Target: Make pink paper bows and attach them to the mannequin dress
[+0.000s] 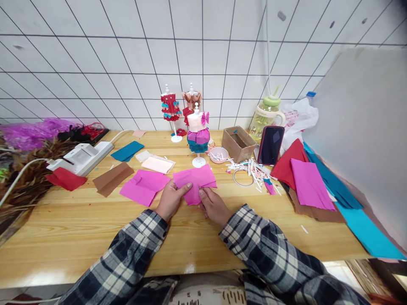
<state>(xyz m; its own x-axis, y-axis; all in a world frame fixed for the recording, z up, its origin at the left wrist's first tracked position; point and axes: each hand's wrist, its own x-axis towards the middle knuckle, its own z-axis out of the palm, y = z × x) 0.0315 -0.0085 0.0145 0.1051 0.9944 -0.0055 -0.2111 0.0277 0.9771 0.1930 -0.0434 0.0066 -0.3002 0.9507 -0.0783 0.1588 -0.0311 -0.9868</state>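
A piece of magenta crepe paper (199, 176) is held between both hands over the table. My left hand (171, 199) pinches its left side, thumb on top. Its lower right edge is gripped by my right hand (214, 205), also with the thumb on top; the fingers underneath are mostly hidden. Just beyond the paper stands a small white dress form (197, 123) wearing a pale pink top, a magenta and teal ruffled skirt and a magenta bow. Another magenta sheet (144, 186) lies flat beside my left hand.
Brown (113, 178), teal (127, 151) and pale pink (158, 164) papers lie left. Behind are two more dressed forms, one in red (171, 108). To the right are a pink bowl (219, 155), cardboard box (239, 143), paper scraps (257, 171), phone (271, 145) and stacked coloured sheets (311, 184).
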